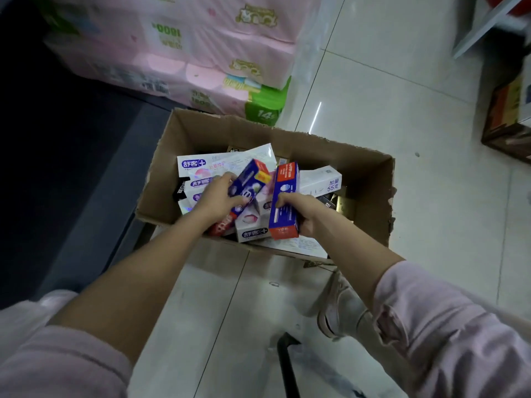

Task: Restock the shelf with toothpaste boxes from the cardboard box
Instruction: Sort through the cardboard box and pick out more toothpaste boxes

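An open cardboard box (353, 168) stands on the tiled floor, filled with several toothpaste boxes lying at all angles. My left hand (217, 198) grips a dark blue toothpaste box (249, 179) that tilts up out of the pile. My right hand (301, 209) holds a blue and red toothpaste box (284, 196) upright by its lower right side. Around them lie white toothpaste boxes (251, 228) with blue lettering, and a longer white box (320, 182) rests at the right of the pile. No shelf with toothpaste is in sight.
Stacked pink packs of tissue paper (184, 50) stand behind the box at the upper left. A dark mat (71, 156) covers the floor on the left. A brown printed carton (508, 116) sits at the right edge. My shoe (342, 308) is near the box's front.
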Demonstrator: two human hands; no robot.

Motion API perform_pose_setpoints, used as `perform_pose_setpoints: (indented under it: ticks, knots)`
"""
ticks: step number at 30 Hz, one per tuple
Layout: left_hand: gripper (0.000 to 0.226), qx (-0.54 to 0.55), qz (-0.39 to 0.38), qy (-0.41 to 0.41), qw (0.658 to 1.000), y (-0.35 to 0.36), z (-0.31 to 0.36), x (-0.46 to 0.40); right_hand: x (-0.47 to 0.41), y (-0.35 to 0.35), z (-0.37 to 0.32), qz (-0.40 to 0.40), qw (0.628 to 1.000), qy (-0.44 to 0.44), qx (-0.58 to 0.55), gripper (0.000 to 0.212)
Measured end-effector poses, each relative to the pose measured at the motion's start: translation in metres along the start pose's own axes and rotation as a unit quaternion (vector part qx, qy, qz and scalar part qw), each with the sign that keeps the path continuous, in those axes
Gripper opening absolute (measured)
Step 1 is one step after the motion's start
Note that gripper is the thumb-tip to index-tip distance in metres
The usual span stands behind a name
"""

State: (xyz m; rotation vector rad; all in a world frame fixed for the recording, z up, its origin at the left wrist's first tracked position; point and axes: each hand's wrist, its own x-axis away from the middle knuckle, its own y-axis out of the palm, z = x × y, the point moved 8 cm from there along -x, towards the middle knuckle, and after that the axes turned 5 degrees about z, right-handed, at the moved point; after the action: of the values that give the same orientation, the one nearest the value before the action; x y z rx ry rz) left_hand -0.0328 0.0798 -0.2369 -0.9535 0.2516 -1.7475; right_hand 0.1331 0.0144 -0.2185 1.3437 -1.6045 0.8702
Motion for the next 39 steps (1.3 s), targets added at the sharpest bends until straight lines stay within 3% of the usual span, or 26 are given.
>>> perform_pose_setpoints:
  ticks: [2,5,9,11,13,16,19,22,25,29,32,36,39]
  knots:
    - [0.043,0.183,-0.005,-0.054,0.982,-0.012,0.004,0.009,0.006,0.003,-0.006,0.007,0.999,-0.033,0.02,0.043]
    - [0.021,0.323,-0.019,-0.098,0.941,-0.025,0.026,0.029,0.027,0.025,-0.024,-0.019,0.995,-0.094,0.039,0.048]
    - [0.033,0.457,0.009,-0.159,0.875,-0.055,0.055,0.061,0.076,0.056,-0.059,-0.047,0.978,-0.198,0.049,0.049]
    - [0.036,0.487,0.002,-0.155,0.86,-0.081,0.071,0.081,0.11,0.073,-0.076,-0.064,0.962,-0.257,0.061,0.04]
    - [0.031,0.477,-0.017,-0.116,0.871,-0.112,0.089,0.107,0.146,0.092,-0.09,-0.074,0.953,-0.29,0.052,0.023]
    - [0.025,0.445,0.013,-0.059,0.894,-0.169,0.11,0.15,0.203,0.118,-0.101,-0.084,0.951,-0.297,0.02,0.036]
    - [0.023,0.426,0.082,-0.014,0.901,-0.233,0.123,0.2,0.274,0.147,-0.111,-0.105,0.932,-0.345,0.045,0.023]
    - [0.034,0.412,0.149,0.025,0.899,-0.293,0.134,0.253,0.355,0.177,-0.122,-0.103,0.892,-0.43,0.093,0.024]
    - [0.019,0.394,0.204,0.061,0.894,-0.344,0.149,0.307,0.422,0.203,-0.123,-0.1,0.855,-0.489,0.14,0.033]
    - [0.024,0.299,0.279,0.079,0.909,-0.403,0.163,0.373,0.493,0.232,-0.12,-0.11,0.809,-0.557,0.154,0.036]
    - [0.021,0.311,0.308,0.086,0.895,-0.438,0.163,0.422,0.534,0.256,-0.118,-0.134,0.781,-0.593,0.143,0.041]
    - [0.021,0.299,0.286,0.073,0.907,-0.465,0.151,0.468,0.554,0.291,-0.116,-0.173,0.786,-0.575,0.148,0.036]
    - [0.018,0.238,0.339,0.07,0.907,-0.495,0.132,0.504,0.567,0.323,-0.112,-0.177,0.789,-0.563,0.169,0.041]
